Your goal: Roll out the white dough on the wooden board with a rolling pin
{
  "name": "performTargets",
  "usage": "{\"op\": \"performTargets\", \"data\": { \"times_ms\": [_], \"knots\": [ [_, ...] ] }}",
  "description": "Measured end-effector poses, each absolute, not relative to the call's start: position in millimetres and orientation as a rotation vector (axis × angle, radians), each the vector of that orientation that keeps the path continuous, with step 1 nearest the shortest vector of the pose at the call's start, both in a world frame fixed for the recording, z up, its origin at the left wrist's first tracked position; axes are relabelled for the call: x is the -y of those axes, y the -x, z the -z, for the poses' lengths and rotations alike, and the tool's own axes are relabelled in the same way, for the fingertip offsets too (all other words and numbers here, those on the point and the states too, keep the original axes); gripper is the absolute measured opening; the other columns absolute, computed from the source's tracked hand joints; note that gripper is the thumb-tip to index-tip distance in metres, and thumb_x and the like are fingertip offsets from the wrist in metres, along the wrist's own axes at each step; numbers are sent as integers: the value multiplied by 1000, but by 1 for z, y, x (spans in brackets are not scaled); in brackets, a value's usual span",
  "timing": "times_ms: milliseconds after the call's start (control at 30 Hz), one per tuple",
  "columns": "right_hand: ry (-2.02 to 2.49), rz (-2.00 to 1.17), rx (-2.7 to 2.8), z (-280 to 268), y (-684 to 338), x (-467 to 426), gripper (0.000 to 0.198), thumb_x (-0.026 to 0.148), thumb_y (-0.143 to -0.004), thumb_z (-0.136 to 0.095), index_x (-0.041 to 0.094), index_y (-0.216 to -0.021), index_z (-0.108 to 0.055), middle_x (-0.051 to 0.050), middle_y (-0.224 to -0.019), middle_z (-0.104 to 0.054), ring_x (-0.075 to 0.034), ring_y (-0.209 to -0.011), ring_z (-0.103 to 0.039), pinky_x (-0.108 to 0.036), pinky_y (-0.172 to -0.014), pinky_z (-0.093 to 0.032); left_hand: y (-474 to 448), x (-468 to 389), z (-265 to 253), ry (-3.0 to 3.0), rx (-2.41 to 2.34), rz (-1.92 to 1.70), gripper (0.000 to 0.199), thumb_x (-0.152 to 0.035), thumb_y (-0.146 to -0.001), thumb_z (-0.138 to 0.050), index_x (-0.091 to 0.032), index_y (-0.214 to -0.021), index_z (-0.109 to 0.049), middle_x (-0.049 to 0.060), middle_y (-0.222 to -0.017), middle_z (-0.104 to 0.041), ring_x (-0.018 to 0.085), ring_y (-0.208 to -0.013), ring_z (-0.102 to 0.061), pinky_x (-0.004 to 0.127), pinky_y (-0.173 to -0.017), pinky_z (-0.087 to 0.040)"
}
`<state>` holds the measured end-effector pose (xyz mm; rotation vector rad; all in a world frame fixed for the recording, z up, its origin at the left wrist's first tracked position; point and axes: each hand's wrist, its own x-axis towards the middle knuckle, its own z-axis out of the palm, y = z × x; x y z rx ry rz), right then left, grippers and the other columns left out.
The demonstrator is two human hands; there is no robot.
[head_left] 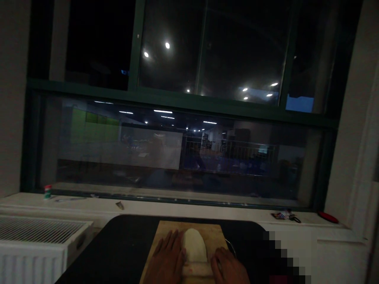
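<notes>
A flattened oval of pale dough [194, 242] lies on a wooden board [216, 233]. Across its near end runs a light brown cylinder that looks like a rolling pin [197, 269], its ends covered by my hands. My left hand [168, 256] lies at the left, fingers stretched forward along the dough's left side, the thumb close to its edge. On the right, my right hand [227, 265] has its fingers bent and pressed together at the pin's right end. The room is dim, so finger contact is hard to make out.
The board rests on a black table [118, 246]. A round metal rim [231, 246] shows beside its right edge. Behind is a windowsill [166, 209] with a small red-and-green container [47, 192] and a red object [327, 217]. A white radiator [38, 248] stands left.
</notes>
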<state>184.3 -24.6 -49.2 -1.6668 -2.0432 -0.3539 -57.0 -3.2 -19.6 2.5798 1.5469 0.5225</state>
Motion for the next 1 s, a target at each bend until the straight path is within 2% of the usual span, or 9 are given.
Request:
{"op": "performTargets", "data": {
  "times_ms": [100,233,333,433,533,633,700,833,1000],
  "knots": [
    [1818,269,2014,7,-175,7,39,32,-100,-28,24,-93,-66,-5,-83,-72,-20,-76,-69,-28,-66,-44,56,-16,20,-2525,-1621,-528,58,-42,-99,-20,-16,-148,-35,12,-155,-31,30,-144,-25,54,-115,-28],
    [1877,216,2118,-11,-172,-26,38,27,-97,-32,17,-108,-67,-13,-93,-73,-23,-87,-70,-31,-72,-47,52,-34,11,-2568,-1649,-356,52,-36,-97,-28,-17,-143,-45,16,-153,-37,37,-141,-29,64,-110,-29],
    [1834,205,2179,3,-174,-41,37,27,-96,-36,18,-115,-66,-14,-112,-70,-25,-105,-65,-34,-84,-47,48,-34,3,-2612,-1653,-288,51,-33,-95,-30,-16,-139,-49,18,-151,-40,39,-140,-30,69,-107,-29],
    [1715,213,2229,19,-179,-43,39,26,-97,-33,22,-113,-68,-10,-121,-66,-25,-116,-59,-38,-95,-45,45,-28,-4,-2616,-1660,-258,50,-31,-95,-29,-17,-138,-50,16,-151,-40,37,-141,-29,67,-109,-27],
    [1621,199,2259,28,-184,-38,44,24,-98,-28,20,-119,-67,-8,-127,-65,-23,-122,-56,-37,-104,-41,45,-20,-8,-2645,-1630,-252,49,-33,-97,-29,-18,-138,-51,17,-151,-41,37,-141,-29,65,-112,-24],
    [1622,184,2246,31,-185,-28,47,26,-99,-27,19,-126,-64,-7,-132,-61,-22,-126,-53,-37,-109,-38,44,-13,-5,-2699,-1581,-242,49,-36,-97,-30,-20,-139,-49,15,-153,-37,37,-142,-26,66,-113,-20],
    [1655,187,2232,32,-185,-20,49,27,-99,-24,18,-128,-63,-7,-134,-59,-23,-128,-51,-38,-110,-37,42,-8,-1,-2682,-1635,-298,54,-41,-99,-25,-16,-142,-45,16,-153,-36,35,-142,-26,64,-114,-20],
    [1759,210,2187,37,-185,-2,50,34,-100,-25,18,-135,-57,-6,-144,-48,-24,-134,-43,-41,-112,-35,40,2,12,-2630,-1708,-463,67,-53,-99,-14,-11,-146,-38,15,-153,-33,31,-143,-24,57,-117,-22],
    [1695,221,2215,56,-201,9,53,41,-100,-28,16,-140,-51,-7,-149,-39,-24,-138,-35,-37,-113,-35,46,8,32,-2635,-1641,-508,66,-57,-98,-22,-13,-145,-39,12,-152,-31,30,-141,-29,50,-115,-32]
  ]
}}
